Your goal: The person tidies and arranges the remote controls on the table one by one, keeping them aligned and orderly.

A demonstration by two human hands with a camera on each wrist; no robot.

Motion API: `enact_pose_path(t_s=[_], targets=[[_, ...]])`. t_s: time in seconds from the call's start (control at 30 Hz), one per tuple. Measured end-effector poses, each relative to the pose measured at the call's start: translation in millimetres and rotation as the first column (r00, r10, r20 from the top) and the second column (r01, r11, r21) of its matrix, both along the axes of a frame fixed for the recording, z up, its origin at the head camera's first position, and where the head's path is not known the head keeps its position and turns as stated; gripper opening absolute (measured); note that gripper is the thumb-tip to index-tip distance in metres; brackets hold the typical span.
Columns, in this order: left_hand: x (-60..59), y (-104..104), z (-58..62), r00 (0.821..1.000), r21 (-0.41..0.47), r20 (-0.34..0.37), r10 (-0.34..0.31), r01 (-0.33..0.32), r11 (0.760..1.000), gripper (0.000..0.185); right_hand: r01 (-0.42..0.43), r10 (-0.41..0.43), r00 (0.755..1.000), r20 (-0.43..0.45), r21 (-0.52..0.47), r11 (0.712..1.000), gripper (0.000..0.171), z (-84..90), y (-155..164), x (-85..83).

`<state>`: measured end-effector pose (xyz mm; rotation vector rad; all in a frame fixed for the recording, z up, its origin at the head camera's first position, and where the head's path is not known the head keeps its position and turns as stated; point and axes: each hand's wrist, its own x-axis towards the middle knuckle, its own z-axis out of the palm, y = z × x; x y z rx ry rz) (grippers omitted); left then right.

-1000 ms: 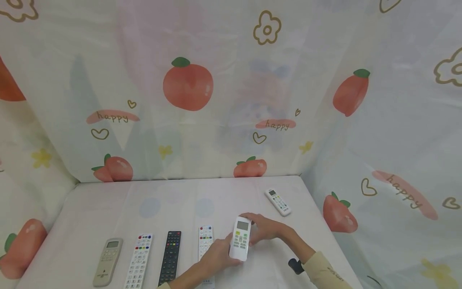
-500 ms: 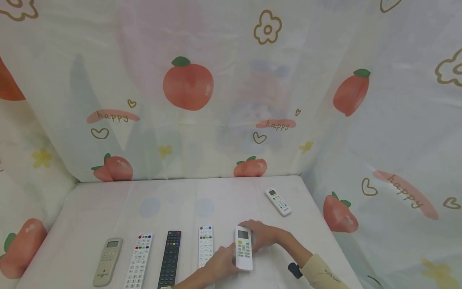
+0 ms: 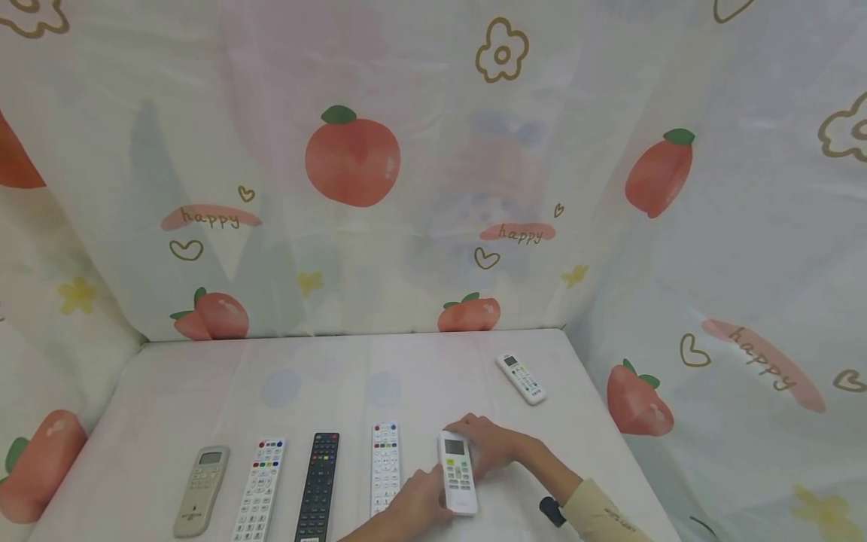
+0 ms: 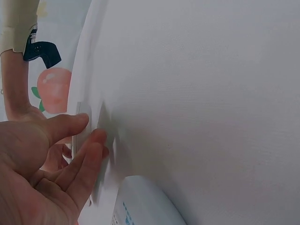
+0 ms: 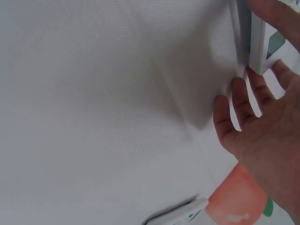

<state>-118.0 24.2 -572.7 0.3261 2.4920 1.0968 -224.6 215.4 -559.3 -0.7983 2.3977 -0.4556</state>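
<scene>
A: Head view first — where was the white air-conditioner remote?

B: Down on the table, last in the row, right of the slim white remote. The left hand pinched its near end, thumb on one edge, fingers on the other. The right hand lay against its far end with fingers nearly straight, steadying rather than gripping.

A: How would it handle?

B: Rigid plastic, light I'd judge, and smooth enough to slip, so the long edges were the place to take it, clear of the buttons and screen.

A: Anything crowding it?

B: The black remote, the white remote with coloured keys and the grey remote lay further left; a small white remote sat well apart near the far right. Only the slim white one was close.

A: Left wrist?

B: Thumb and fingers closed on the remote's thin edge, with another remote just below.

A: Right wrist?

B: Fingers spread and relaxed by the remote's end; peach-print curtain beyond.
</scene>
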Motion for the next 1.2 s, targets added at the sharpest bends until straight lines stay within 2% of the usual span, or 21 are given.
enact_pose_path(t_s=[0.3,0.47,0.57,0.83,1.2], targets=[[2.4,6.0,-0.8,1.000,-0.144,-0.015,-0.006,0.004,0.990,0.059,0.003,-0.003,1.000,-0.005,-0.004,1.000,0.084,-1.6,-2.0,1.5],[4.1,9.1,0.0,1.000,-0.152,0.007,0.018,-0.016,0.988,0.062,0.002,-0.002,1.000,-0.002,-0.015,1.000,0.081,-3.2,-2.6,0.0],[3.5,11.2,-1.0,1.000,-0.165,-0.007,0.025,-0.026,0.986,0.064,0.008,-0.009,1.000,-0.005,-0.011,1.000,0.078,-3.1,-2.4,-0.2],[-1.6,14.4,-5.6,1.000,-0.240,-0.031,0.002,-0.009,0.971,0.061,0.006,-0.007,1.000,-0.018,-0.030,1.000,0.077,-2.5,-2.0,0.8],[-1.5,14.2,-1.1,0.999,-0.261,-0.036,-0.007,-0.003,0.965,0.061,0.043,-0.043,0.999,-0.014,-0.014,0.999,0.078,-8.5,-1.4,1.0]])
